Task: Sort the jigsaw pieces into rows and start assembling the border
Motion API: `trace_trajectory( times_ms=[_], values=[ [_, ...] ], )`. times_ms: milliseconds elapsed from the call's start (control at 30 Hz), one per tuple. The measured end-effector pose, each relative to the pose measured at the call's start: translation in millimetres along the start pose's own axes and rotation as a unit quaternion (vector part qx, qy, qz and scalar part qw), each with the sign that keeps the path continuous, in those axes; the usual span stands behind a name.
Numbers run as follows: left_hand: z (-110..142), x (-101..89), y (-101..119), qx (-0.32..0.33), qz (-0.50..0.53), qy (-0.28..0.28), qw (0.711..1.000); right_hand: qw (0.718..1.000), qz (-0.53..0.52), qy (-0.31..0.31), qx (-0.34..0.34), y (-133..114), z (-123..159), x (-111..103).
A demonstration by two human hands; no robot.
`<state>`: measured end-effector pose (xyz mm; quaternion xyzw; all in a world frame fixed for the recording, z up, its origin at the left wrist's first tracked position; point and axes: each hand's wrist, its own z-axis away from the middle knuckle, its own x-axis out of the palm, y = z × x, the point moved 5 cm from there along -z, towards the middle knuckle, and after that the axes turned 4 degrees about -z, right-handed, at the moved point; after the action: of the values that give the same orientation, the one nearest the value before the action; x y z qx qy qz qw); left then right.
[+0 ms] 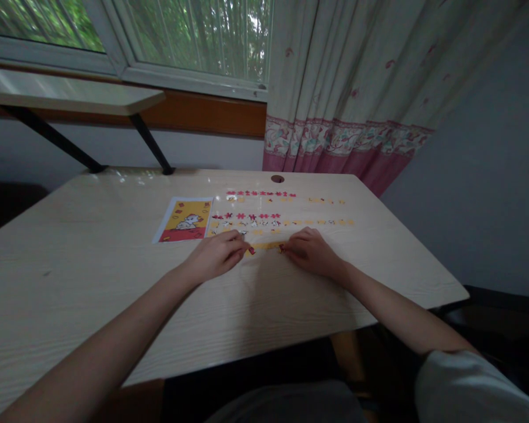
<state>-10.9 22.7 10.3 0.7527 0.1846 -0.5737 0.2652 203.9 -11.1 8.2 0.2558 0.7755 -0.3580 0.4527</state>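
Low over the table, my left hand point(220, 255) is closed, its fingertips at a red and yellow puzzle piece point(251, 251). Across from it, my right hand point(312, 251) pinches at a dark red and yellow puzzle piece point(282, 248). A short strip of yellow puzzle pieces point(267, 245) lies between the two hands. Just beyond them are rows of loose pieces, among them red pieces point(252, 216) and yellow pieces point(308, 222). To the left of the rows lies a picture sheet point(183, 226) with a white animal on yellow and red.
The pale wooden table point(136, 282) has a round cable hole point(277, 178) near its back edge. A raised shelf point(70, 94) on black legs stands at the back left. Behind are a window point(198, 41) and a flowered curtain point(330, 88).
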Motion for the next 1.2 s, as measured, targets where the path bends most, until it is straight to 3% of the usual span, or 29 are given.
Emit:
trace_trajectory(
  times_ms=[167, 900, 1200],
  values=[
    [-0.5, -0.8, 1.6, 0.004, -0.008, 0.003, 1.0, 0.999, -0.033, 0.001, 0.025, 2.9, -2.1, -0.3],
    [-1.1, 0.9, 1.6, 0.006, -0.009, 0.003, 1.0, 0.999, -0.045, -0.012, 0.011, 4.7, -2.8, 0.8],
    [-0.4, -2.6, -0.7, 0.0, -0.033, -0.005, 0.999, 0.997, -0.052, 0.039, 0.038, 17.6, -4.1, -3.4]
  ],
)
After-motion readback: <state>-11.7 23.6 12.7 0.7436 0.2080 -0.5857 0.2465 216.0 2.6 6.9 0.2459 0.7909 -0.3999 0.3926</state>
